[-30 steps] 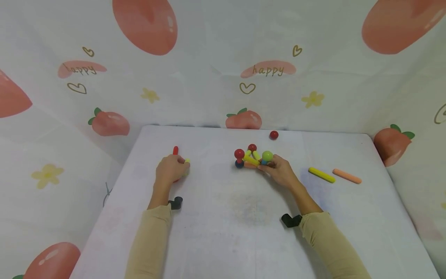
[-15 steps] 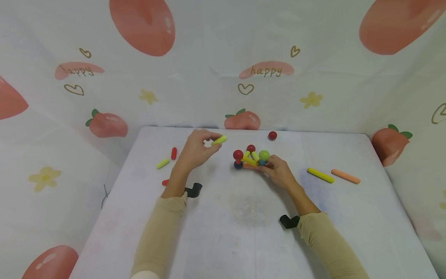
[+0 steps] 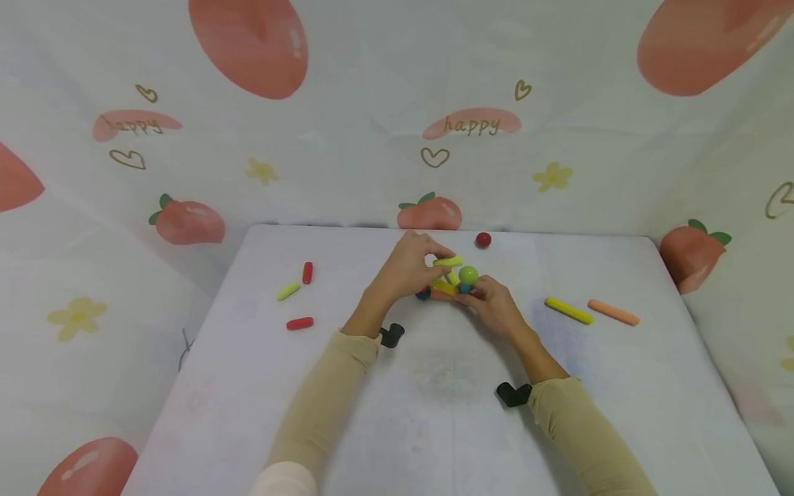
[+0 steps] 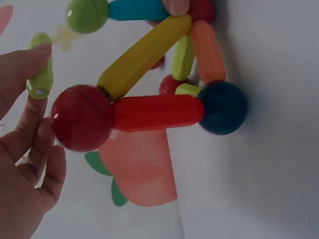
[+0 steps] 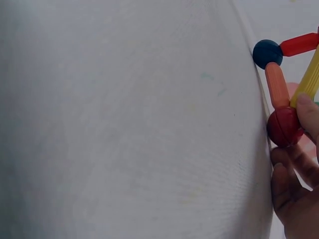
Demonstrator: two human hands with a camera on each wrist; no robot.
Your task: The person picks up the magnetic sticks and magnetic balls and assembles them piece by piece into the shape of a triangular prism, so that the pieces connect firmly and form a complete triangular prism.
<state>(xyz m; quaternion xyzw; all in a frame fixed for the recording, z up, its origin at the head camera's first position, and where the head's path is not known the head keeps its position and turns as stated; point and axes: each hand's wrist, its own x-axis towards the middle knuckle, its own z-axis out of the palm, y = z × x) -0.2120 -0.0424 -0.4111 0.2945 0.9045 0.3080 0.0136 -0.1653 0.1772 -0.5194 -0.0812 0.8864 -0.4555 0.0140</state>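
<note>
My left hand (image 3: 406, 265) pinches a short yellow-green magnetic stick (image 4: 41, 69) between thumb and finger, above the frame of magnetic sticks and balls. In the left wrist view the stick is apart from the frame's raised red ball (image 4: 82, 118). A red stick (image 4: 159, 113) joins this ball to a dark blue ball (image 4: 223, 108), and a yellow stick (image 4: 144, 57) slopes from it to a lower red ball (image 5: 284, 127). My right hand (image 3: 496, 303) holds the frame at that lower ball. Beside it, a light green ball (image 3: 468, 275) tops a blue stick (image 4: 137, 10).
On the left of the table lie two red sticks (image 3: 300, 323) and a yellow-green stick (image 3: 288, 291). A yellow stick (image 3: 569, 311) and an orange stick (image 3: 613, 312) lie on the right. One loose red ball (image 3: 483, 240) is near the back edge.
My left hand has lifted the yellow-green stick from the left pile and carried it rightward to above the frame. The right hand stays in place on the frame.
</note>
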